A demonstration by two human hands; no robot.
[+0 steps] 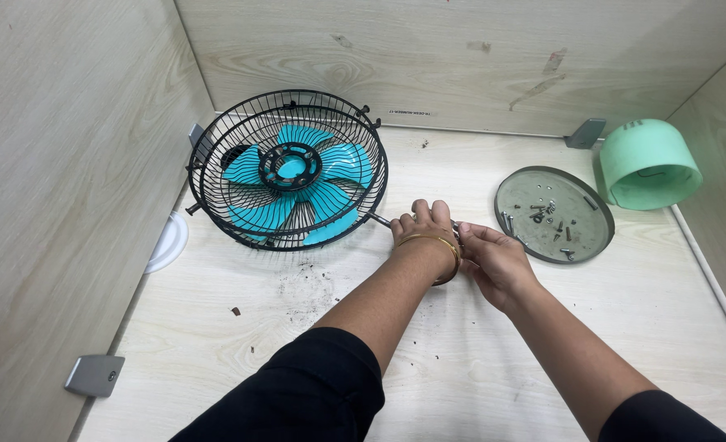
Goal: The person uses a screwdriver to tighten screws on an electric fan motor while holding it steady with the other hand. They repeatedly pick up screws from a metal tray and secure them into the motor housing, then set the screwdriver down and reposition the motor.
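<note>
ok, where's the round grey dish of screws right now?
Head view, right side: the round grey dish lies flat on the table, beside the green cylinder, just past the right hand.

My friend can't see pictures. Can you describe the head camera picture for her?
Two hands, the left hand and right hand, meet beside a black wire-caged fan with turquoise blades, on a pale wooden table. A round tray of screws and a green cylinder sit further right.

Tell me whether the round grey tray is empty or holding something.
Holding something: the round grey tray lies flat on the table with loose screws scattered inside it.
</note>
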